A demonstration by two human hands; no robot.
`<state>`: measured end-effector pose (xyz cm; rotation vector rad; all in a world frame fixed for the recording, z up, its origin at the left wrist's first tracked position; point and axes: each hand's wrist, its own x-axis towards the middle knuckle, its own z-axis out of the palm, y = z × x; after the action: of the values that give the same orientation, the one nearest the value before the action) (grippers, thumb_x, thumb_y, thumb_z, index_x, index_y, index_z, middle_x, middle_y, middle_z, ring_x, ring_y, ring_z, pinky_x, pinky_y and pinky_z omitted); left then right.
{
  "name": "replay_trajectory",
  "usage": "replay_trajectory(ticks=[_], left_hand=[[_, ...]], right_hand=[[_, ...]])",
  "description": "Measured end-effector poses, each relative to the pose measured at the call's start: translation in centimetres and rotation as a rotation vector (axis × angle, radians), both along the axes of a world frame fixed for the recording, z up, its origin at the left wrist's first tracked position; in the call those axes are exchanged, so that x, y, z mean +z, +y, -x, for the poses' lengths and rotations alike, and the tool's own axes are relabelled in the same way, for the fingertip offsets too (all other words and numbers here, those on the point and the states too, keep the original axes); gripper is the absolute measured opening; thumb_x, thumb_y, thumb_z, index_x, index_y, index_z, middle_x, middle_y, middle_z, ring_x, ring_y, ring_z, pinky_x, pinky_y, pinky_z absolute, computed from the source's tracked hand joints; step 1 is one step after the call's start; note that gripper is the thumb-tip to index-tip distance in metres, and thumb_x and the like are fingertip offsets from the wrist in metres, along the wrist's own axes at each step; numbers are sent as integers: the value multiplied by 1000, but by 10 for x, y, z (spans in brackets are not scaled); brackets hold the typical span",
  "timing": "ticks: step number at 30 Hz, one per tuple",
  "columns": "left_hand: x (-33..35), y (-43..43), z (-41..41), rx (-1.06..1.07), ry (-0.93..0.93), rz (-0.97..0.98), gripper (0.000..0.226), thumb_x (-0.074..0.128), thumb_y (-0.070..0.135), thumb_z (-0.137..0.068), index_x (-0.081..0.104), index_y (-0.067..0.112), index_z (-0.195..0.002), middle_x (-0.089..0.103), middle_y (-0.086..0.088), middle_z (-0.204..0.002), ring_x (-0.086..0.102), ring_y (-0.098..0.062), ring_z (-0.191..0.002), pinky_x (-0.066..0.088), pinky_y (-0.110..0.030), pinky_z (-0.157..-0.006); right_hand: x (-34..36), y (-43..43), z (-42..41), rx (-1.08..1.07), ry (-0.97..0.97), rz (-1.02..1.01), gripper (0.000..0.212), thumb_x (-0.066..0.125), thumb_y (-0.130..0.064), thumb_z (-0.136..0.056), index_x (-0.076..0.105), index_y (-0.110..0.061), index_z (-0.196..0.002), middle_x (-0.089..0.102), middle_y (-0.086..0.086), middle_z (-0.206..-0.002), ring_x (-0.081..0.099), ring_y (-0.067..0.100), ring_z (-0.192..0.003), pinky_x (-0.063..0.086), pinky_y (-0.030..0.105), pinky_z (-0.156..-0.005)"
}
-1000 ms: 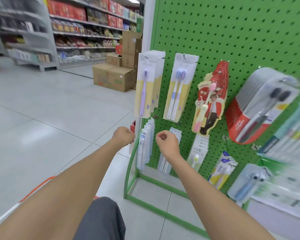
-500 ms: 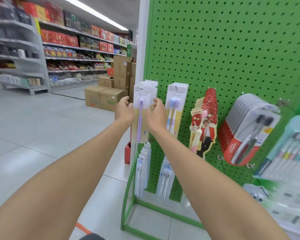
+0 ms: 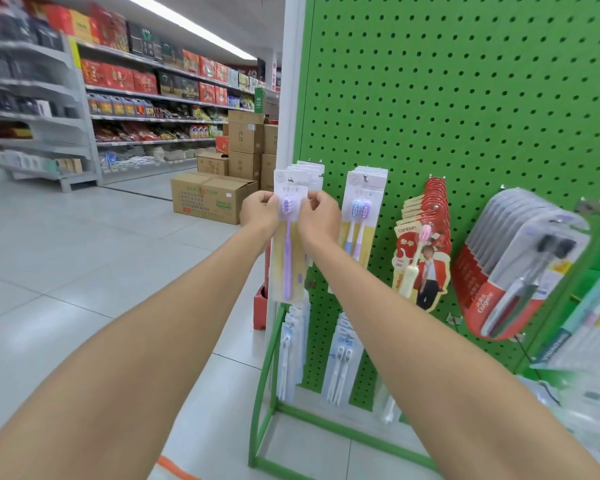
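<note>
A carded pack with a purple toothbrush (image 3: 287, 261) hangs at the front of a stack on a hook at the left edge of the green pegboard (image 3: 465, 98). My left hand (image 3: 260, 212) pinches the pack's left edge near the top. My right hand (image 3: 321, 216) pinches its right edge at the same height. Both arms reach forward from the bottom of the view.
More toothbrush packs hang to the right: a blue-and-pink twin pack (image 3: 361, 216), red character packs (image 3: 425, 251), Colgate packs (image 3: 520, 268). Smaller packs (image 3: 342, 358) hang lower. Cardboard boxes (image 3: 212, 199) sit on the tiled floor; stocked shelves (image 3: 136, 109) line the far left.
Both hands rose from waist height to the purple toothbrush pack and took hold of its two edges near the top. The view tilted upward.
</note>
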<state>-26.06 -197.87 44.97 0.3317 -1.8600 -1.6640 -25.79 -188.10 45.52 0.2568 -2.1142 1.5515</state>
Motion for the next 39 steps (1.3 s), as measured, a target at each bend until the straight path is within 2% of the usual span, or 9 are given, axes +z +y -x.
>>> replay_trajectory(ticks=[8, 12, 17, 21, 28, 30, 32, 36, 39], left_hand=[[-8, -4, -4, -60, -34, -155, 22, 43, 20, -94, 56, 11, -80, 61, -11, -81, 53, -23, -67, 49, -35, -68], [-25, -5, -10, -36, -46, -100, 25, 41, 26, -93, 50, 15, -73, 60, -9, -84, 55, -22, -77, 54, -43, -78], [-9, 0, -16, 26, -57, -209, 22, 37, 15, -98, 56, 12, -87, 60, -7, -87, 52, -22, -75, 41, -30, -64], [-23, -6, -26, 35, -142, -327, 24, 40, 15, -94, 62, 9, -103, 68, -9, -101, 65, -30, -89, 54, -39, -78], [-94, 14, -61, -143, -202, -266, 22, 44, 21, -95, 65, 18, -87, 68, -6, -92, 60, -24, -82, 52, -40, -82], [-118, 23, -64, -181, -220, -263, 22, 48, 25, -96, 69, 17, -95, 71, -5, -97, 65, -24, -89, 53, -44, -90], [-142, 32, -67, -240, -253, -234, 24, 52, 31, -96, 70, 16, -104, 73, -4, -104, 68, -25, -100, 53, -47, -94], [-180, 42, -80, -398, -294, -166, 23, 55, 34, -98, 71, 18, -97, 70, -3, -95, 63, -22, -84, 51, -40, -77], [-195, 46, -92, -503, -320, -236, 20, 54, 27, -101, 68, 14, -108, 69, -2, -97, 65, -16, -83, 55, -34, -72]], right_hand=[[6, -5, -13, 45, 69, -54, 22, 50, -11, -96, 71, -8, -102, 70, 2, -93, 62, 17, -85, 48, 28, -73], [-7, 1, -24, 95, 48, -13, 24, 47, -7, -96, 70, -10, -105, 63, -5, -85, 57, 10, -77, 39, 12, -59], [4, 0, -31, 168, 54, -75, 24, 49, -5, -95, 71, -9, -103, 63, -4, -80, 57, 12, -75, 47, 29, -70], [-6, -9, -31, 223, -48, -163, 23, 48, -4, -94, 69, -7, -103, 63, -1, -85, 57, 14, -77, 42, 25, -69], [-84, 25, -54, 290, -263, -153, 17, 47, -10, -95, 60, -9, -106, 61, 2, -93, 53, 11, -74, 40, 23, -61], [-105, 39, -63, 317, -285, -119, 10, 50, -16, -94, 58, -10, -93, 59, 4, -85, 49, 11, -71, 38, 26, -62], [-122, 51, -72, 302, -313, -95, 25, 52, -26, -96, 45, -16, -74, 43, -4, -69, 38, 10, -61, 30, 24, -57], [-156, 70, -76, 245, -377, -121, 40, 46, -37, -100, 35, -18, -67, 33, -7, -64, 33, 11, -58, 25, 27, -55], [-182, 83, -78, 273, -418, -152, 37, 41, -36, -102, 51, -12, -76, 42, -1, -72, 40, 14, -66, 32, 30, -62]])
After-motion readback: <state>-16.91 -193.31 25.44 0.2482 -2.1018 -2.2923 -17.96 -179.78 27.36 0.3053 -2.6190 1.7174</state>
